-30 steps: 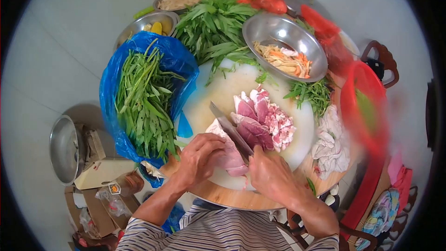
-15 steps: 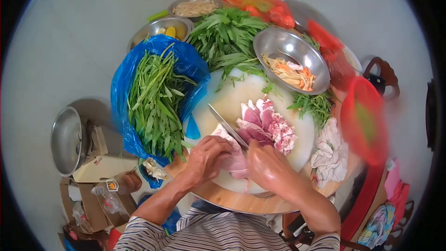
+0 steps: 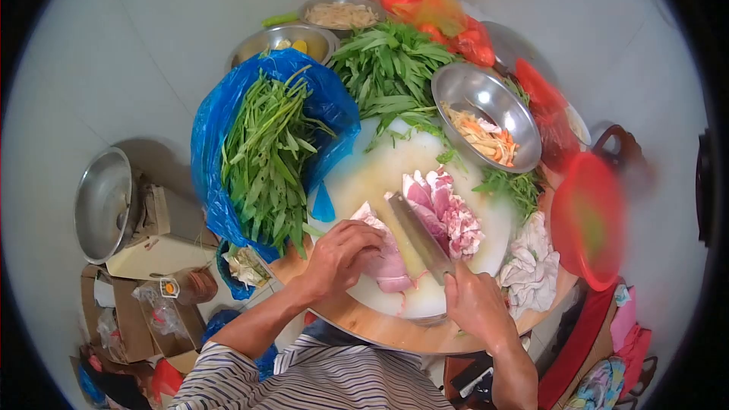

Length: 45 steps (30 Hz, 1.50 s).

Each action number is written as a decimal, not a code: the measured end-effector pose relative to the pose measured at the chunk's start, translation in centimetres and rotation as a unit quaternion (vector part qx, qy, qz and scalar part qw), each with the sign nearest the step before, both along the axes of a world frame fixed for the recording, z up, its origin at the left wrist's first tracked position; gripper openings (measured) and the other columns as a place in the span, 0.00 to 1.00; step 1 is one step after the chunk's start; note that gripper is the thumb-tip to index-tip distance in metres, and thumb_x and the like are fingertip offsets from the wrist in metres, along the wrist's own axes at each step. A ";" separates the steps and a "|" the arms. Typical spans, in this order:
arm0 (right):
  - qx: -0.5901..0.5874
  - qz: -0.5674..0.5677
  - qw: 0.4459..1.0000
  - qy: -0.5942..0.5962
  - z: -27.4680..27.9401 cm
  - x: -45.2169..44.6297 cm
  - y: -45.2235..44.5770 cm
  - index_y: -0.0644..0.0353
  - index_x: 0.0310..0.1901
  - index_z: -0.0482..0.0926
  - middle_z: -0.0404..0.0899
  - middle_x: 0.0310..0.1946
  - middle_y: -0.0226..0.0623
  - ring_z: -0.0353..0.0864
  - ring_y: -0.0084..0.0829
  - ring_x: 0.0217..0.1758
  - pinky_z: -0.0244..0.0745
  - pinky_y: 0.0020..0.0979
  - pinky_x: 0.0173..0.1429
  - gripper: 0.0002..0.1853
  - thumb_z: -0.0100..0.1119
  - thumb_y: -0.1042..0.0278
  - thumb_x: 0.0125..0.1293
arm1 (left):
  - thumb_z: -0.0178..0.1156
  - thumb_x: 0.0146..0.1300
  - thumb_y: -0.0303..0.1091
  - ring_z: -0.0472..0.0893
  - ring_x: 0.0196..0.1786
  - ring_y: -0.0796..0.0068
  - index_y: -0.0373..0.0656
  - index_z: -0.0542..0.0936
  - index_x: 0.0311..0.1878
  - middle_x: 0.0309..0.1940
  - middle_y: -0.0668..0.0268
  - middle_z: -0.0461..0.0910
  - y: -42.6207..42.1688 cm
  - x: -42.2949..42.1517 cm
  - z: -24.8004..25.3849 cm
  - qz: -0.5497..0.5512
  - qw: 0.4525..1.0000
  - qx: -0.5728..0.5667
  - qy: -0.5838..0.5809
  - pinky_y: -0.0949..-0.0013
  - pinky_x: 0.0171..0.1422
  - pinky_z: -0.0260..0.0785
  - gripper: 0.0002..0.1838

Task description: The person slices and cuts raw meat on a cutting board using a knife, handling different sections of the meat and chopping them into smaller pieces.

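Note:
My right hand (image 3: 477, 305) grips the handle of a cleaver (image 3: 419, 234), its wide blade slanting up and left over the white round cutting board (image 3: 364, 176). The blade lies against the left side of a heap of cut pink meat slices (image 3: 448, 216). Left of the cleaver rests an uncut piece of meat (image 3: 391, 264), pale on top. My left hand (image 3: 340, 254) holds this piece from its left side, fingers curled on it. A bare strip of board shows between the piece and the blade.
Leafy greens fill a blue plastic bag (image 3: 203, 144) on the left; more greens (image 3: 391, 61) lie behind the board. A steel bowl (image 3: 493, 95) with shredded food overhangs the board's far right edge. A white cloth (image 3: 529, 272) and a red basket (image 3: 558, 216) are at the right.
The cleaver and my right hand have moved right, away from the uncut piece to the cut slices. My left hand stays on the piece. The whole view has shifted slightly.

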State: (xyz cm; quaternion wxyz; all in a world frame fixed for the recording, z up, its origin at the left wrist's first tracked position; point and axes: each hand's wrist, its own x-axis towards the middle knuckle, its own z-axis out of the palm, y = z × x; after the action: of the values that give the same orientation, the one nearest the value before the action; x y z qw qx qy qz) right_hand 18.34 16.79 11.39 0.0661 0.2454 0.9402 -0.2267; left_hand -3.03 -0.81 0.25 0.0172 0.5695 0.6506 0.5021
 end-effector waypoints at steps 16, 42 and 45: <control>-0.059 -0.015 0.998 0.013 2.0 -2.1 -3.9 0.68 0.48 0.73 0.81 0.20 0.62 0.85 0.70 0.28 0.79 0.65 0.37 0.13 0.55 0.63 0.83 | 0.77 0.53 0.22 0.89 0.53 0.54 0.43 0.86 0.46 0.46 0.61 0.89 -0.3 2.1 -0.1 0.066 0.996 0.016 0.054 0.54 0.58 0.84 0.16; -0.058 0.052 0.996 0.052 -1.0 -8.8 -2.3 0.74 0.43 0.74 0.85 0.28 0.70 0.89 0.71 0.38 0.85 0.62 0.43 0.12 0.62 0.71 0.74 | 0.72 0.58 0.19 0.87 0.57 0.50 0.39 0.84 0.51 0.49 0.58 0.88 0.0 0.9 -0.3 -0.009 1.000 -0.003 0.022 0.50 0.63 0.81 0.17; -0.091 0.051 0.993 0.048 0.1 -7.1 -2.0 0.75 0.45 0.73 0.82 0.28 0.71 0.87 0.72 0.37 0.81 0.65 0.43 0.12 0.60 0.71 0.75 | 0.72 0.59 0.20 0.87 0.56 0.50 0.39 0.84 0.50 0.49 0.58 0.88 0.3 1.0 -0.4 -0.011 1.000 0.006 0.024 0.51 0.63 0.81 0.16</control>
State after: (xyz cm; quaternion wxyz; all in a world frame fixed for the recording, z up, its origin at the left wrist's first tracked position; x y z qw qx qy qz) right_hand 11.28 14.78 11.45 0.0541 0.1789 0.9292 -0.3189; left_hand -2.07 -0.53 -0.13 0.0031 0.5887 0.6415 0.4919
